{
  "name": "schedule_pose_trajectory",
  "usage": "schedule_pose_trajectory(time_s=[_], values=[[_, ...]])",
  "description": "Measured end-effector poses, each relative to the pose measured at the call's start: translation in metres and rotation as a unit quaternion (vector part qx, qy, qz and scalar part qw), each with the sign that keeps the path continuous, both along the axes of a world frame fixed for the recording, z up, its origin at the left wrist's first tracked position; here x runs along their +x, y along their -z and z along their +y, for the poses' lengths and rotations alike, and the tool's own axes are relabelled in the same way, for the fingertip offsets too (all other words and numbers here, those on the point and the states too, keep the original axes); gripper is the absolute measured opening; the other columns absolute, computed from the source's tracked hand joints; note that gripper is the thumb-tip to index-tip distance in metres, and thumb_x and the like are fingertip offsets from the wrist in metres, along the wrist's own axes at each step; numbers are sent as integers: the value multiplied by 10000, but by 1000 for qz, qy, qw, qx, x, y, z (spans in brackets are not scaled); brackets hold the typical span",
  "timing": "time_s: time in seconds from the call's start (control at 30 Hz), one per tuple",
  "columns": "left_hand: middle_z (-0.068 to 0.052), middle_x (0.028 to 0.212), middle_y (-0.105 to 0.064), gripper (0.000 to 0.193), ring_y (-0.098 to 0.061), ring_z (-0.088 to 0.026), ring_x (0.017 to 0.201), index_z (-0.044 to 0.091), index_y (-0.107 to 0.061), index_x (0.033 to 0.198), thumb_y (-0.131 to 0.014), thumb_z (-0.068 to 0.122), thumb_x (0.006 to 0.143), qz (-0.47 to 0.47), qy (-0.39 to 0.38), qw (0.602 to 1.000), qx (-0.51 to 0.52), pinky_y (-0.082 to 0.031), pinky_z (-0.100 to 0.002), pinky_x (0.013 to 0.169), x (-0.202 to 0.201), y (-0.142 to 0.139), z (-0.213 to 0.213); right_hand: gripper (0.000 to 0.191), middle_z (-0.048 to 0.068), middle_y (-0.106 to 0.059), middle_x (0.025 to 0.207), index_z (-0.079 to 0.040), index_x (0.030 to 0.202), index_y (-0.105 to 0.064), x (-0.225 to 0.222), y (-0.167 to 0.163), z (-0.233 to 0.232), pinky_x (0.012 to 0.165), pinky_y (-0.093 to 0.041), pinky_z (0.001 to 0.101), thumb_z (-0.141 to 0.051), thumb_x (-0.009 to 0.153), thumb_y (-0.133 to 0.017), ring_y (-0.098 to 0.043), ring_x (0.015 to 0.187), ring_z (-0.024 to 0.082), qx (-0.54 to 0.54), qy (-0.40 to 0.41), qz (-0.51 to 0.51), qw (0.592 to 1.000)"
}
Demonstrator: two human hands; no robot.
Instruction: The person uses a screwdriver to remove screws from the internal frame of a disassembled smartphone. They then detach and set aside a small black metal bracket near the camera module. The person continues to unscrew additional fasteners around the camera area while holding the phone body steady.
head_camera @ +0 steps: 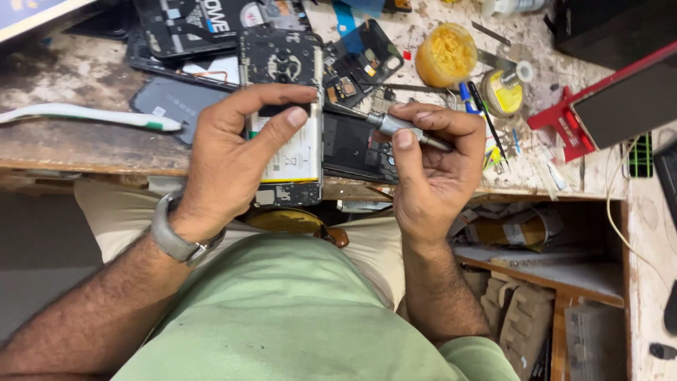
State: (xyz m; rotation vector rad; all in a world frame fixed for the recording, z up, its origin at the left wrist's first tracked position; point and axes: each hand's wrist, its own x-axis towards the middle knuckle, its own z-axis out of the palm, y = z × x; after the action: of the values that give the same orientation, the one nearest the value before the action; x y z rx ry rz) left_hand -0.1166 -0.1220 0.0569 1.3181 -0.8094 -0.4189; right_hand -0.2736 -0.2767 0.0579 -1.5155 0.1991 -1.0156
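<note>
opened phone and screwdriver at the bench edge

i'm gripping an opened phone (285, 134) with my left hand (229, 166), thumb and forefinger curling over its white battery, the phone lying at the front edge of the worn workbench (84, 141). my right hand (430, 169) is pinching a metal screwdriver (402, 127), fingers closed round its handle, tip pointing toward the phone's right side. crowding around: a dark back cover (169, 102) is lying just left of my left hand, a white pen-like tool (92, 116) further left, more black phone parts (363, 63) sitting behind the phone. a yellow paste jar (446, 53) and a solder reel (502, 90) are sitting behind my right hand, a red holder with a dark screen (606, 106) standing well to the right. my left hand is hiding much of the battery.
</note>
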Motion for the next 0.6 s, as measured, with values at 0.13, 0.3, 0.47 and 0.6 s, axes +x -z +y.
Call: schedule_pose_trajectory(time_s=[0.13,0.3,0.47,0.6], values=[[-27,1173,-764,206,-672,-87,1085,79,-731,1251,-676,136,1061,-9,8,1000,16,-545,-252,960,0,-1,1,204,165,-636,1195,-25,1191,-474,7,-1,4,936,-639,346,63,1107,-638,-677,1107,195,4,-16,15,1000],[1,1129,-756,195,-678,-72,1045,93,-730,1238,-669,171,1069,-12,26,999,17,-558,-244,915,3,3,1,199,181,-652,1195,-24,1194,-475,9,2,9,937,-629,329,60,1116,-638,-681,1058,184,1,-32,29,999],[8,1059,-736,141,-666,-74,999,76,-725,1165,-687,172,1068,-18,15,1000,14,-549,-242,877,4,4,1,202,186,-662,1184,-24,1193,-473,9,4,9,925,-623,316,62,1112,-638,-688,1019,181,1,-33,31,999],[6,1058,-732,133,-663,-72,1012,67,-716,1154,-699,164,1064,-23,10,1000,12,-541,-237,890,2,6,0,210,188,-660,1196,-25,1193,-471,8,2,9,899,-611,294,67,1106,-638,-684,1019,172,-9,-26,43,999]])
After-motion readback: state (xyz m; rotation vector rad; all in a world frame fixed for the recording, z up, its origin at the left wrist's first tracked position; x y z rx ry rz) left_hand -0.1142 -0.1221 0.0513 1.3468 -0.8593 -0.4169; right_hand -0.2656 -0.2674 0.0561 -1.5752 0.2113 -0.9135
